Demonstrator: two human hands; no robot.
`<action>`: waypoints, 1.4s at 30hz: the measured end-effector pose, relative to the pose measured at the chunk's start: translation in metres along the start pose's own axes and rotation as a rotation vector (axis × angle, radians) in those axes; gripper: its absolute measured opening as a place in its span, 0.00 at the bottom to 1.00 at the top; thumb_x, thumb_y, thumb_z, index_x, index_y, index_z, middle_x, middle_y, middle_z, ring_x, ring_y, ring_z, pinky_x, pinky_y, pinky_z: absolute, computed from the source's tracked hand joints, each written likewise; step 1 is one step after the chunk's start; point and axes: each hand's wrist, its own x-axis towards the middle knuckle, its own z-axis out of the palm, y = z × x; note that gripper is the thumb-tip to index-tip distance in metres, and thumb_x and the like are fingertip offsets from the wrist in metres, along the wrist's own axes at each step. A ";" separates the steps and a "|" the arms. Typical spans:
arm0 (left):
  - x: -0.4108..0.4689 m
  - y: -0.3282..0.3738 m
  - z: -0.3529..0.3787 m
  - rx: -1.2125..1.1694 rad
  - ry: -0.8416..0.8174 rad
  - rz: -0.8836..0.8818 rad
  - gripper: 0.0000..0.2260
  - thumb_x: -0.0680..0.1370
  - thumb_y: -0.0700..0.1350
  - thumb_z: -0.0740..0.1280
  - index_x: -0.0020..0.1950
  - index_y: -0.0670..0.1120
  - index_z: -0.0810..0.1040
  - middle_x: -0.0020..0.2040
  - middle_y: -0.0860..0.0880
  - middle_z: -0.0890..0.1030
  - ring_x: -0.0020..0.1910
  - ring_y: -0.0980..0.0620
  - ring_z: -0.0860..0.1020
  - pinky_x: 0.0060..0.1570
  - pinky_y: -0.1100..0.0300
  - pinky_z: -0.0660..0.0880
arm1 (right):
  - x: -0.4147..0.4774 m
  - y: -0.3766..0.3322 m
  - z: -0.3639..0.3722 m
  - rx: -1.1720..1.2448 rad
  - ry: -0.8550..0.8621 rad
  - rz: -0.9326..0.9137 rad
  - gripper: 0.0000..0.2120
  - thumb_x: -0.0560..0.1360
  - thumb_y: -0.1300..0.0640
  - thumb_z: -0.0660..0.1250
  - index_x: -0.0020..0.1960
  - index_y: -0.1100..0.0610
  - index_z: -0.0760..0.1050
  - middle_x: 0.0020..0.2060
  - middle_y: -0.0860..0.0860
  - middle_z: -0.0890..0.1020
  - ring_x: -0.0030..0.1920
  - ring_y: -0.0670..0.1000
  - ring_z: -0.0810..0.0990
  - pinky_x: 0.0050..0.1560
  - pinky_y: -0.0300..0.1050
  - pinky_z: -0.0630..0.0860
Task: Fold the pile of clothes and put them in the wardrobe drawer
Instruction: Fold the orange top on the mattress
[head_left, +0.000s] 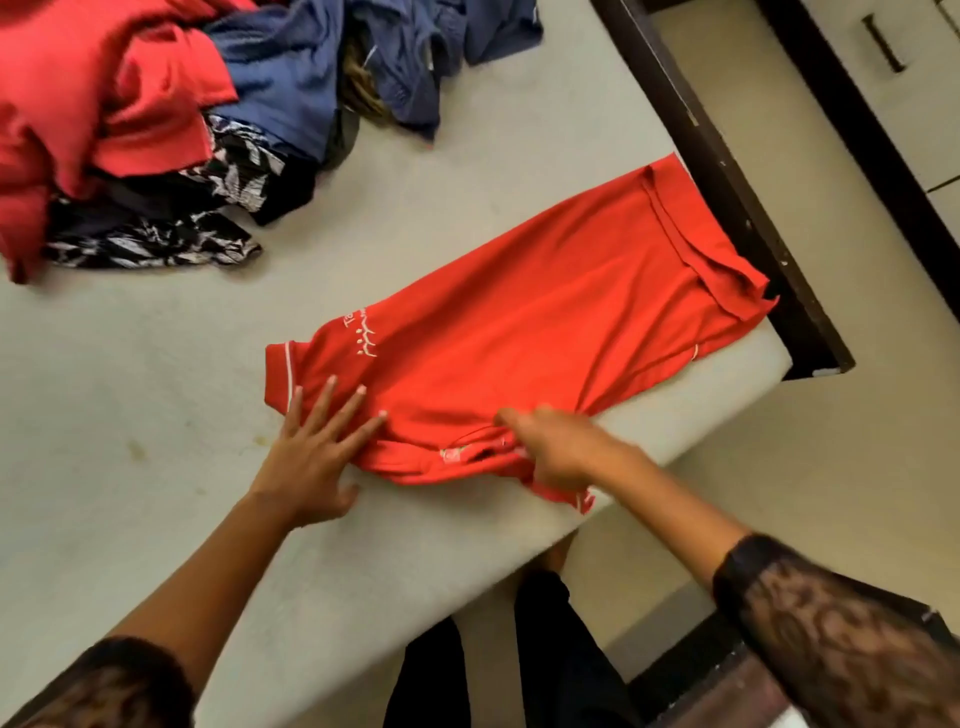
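Observation:
A red polo shirt (524, 332) lies folded lengthwise on the pale bed surface (156, 395), its hem end toward the far right corner and its collar end nearest me. My left hand (311, 452) rests flat with fingers spread on the shirt's near left corner, by a white-trimmed sleeve. My right hand (556, 447), blurred, is bunched on the collar edge of the shirt, fingers curled into the fabric. A pile of unfolded clothes (156, 124) in red, blue and black-and-white print sits at the far left.
The bed's corner (779, 358) sits just right of the shirt, with a dark wooden frame (727, 171) running along it. Beyond a strip of floor stands a pale cabinet with a dark handle (883, 44). My legs in dark trousers (545, 649) stand at the near edge.

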 end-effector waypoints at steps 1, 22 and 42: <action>0.001 0.005 0.002 -0.025 -0.024 -0.004 0.39 0.60 0.62 0.64 0.70 0.52 0.66 0.70 0.40 0.68 0.75 0.43 0.40 0.70 0.42 0.39 | 0.015 0.005 -0.021 -0.077 0.023 0.019 0.22 0.76 0.59 0.61 0.69 0.55 0.63 0.60 0.59 0.72 0.59 0.60 0.74 0.52 0.47 0.71; 0.038 0.064 -0.005 -0.189 0.143 -0.186 0.29 0.77 0.63 0.49 0.75 0.52 0.59 0.75 0.43 0.60 0.74 0.40 0.52 0.71 0.44 0.44 | 0.081 0.037 0.090 0.038 0.317 0.153 0.44 0.60 0.26 0.19 0.71 0.47 0.31 0.72 0.48 0.33 0.73 0.53 0.33 0.72 0.61 0.36; 0.327 0.194 -0.089 -0.265 0.025 -0.232 0.29 0.78 0.59 0.52 0.75 0.44 0.59 0.75 0.38 0.56 0.74 0.35 0.50 0.70 0.40 0.49 | 0.045 0.359 0.018 -0.186 0.688 0.354 0.40 0.67 0.55 0.72 0.74 0.51 0.57 0.72 0.62 0.63 0.69 0.64 0.65 0.62 0.64 0.68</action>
